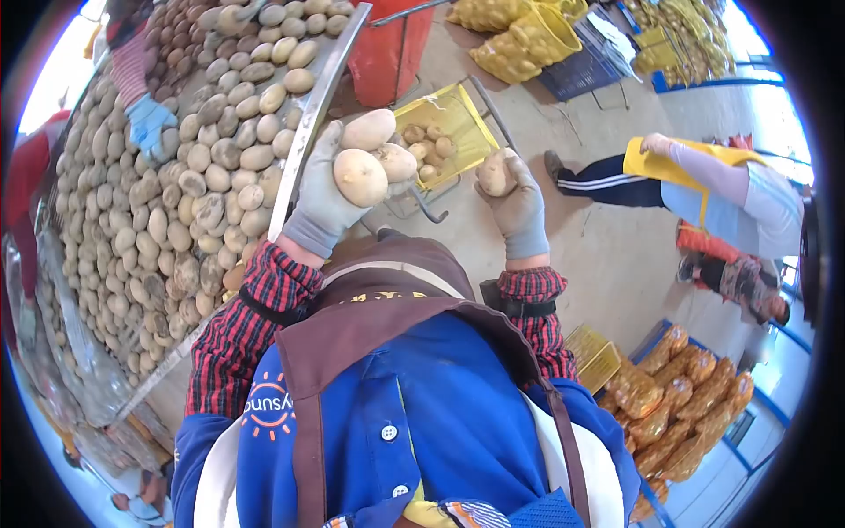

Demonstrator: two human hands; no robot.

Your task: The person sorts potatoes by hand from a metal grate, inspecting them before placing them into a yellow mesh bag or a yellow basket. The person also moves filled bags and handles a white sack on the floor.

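My left hand (327, 198), in a grey glove, is shut on three pale potatoes (361, 174) held stacked in its palm. My right hand (519, 207), also gloved in grey, grips a single potato (495, 172). Both hands are raised over a yellow mesh sack (453, 119) held open on a metal frame, with several potatoes lying inside it. To the left runs a long sorting table (304, 132) heaped with potatoes. My red plaid sleeves and brown apron fill the lower middle.
Another person's blue-gloved hand (148, 123) rests on the potato heap at upper left. A person in a yellow vest (704, 180) bends at the right. Filled yellow sacks (669, 396) lie lower right and at the top (519, 40). A red bin (392, 53) stands behind.
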